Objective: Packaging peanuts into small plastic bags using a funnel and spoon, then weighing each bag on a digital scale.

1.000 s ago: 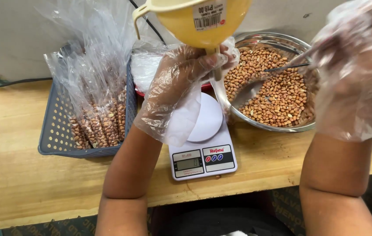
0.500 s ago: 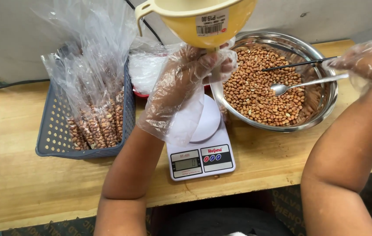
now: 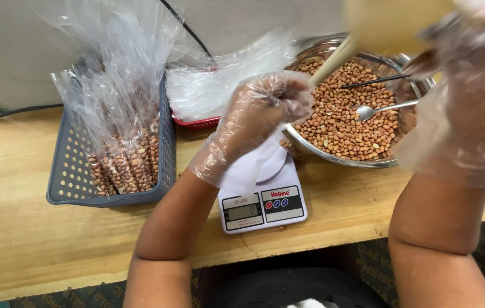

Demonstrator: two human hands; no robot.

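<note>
Filling step: left hand [image 3: 265, 111] pinches the funnel [image 3: 390, 23] spout over the scale [image 3: 265, 205]; right hand [image 3: 470, 85] grips its bowl. Next move needs the spoon [image 3: 379, 108].

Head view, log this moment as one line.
left hand: grips funnel spout over scale | right hand: on funnel top | spoon: in peanut bowl

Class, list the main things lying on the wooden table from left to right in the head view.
Grey basket of filled peanut bags → white kitchen scale → steel bowl of peanuts.
</note>
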